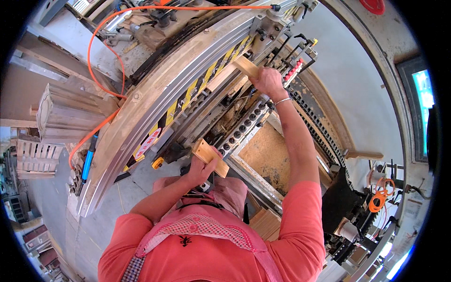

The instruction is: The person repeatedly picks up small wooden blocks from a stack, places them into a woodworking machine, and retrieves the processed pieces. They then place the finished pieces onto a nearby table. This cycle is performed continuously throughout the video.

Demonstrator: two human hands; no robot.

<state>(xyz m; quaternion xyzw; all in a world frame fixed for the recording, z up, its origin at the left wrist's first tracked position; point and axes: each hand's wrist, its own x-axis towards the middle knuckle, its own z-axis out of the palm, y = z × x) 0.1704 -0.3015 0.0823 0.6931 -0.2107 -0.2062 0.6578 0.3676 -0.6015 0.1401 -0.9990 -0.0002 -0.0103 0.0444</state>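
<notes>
In my left hand [202, 170] is a short, pale wooden board [206, 151], tilted close to my body, with the fingers wrapped round its edge. My right arm reaches far forward over the machine. There the right hand [268, 83] is closed on the end of another wooden piece [246, 66], near the striped rail. A further wooden strip [222, 77] lies just left of that piece, touching or very near it. Below runs a row of round black knobs or pads [246, 123] on a metal bar.
A long machine beam [141, 96] with yellow-black striped tape curves across. An orange hose [89, 51] loops at left, by a blue air gun [88, 160]. A sawdust-covered panel [268, 152] lies under my right arm. Drag chains [324, 127] and a lit screen [423, 94] are at right.
</notes>
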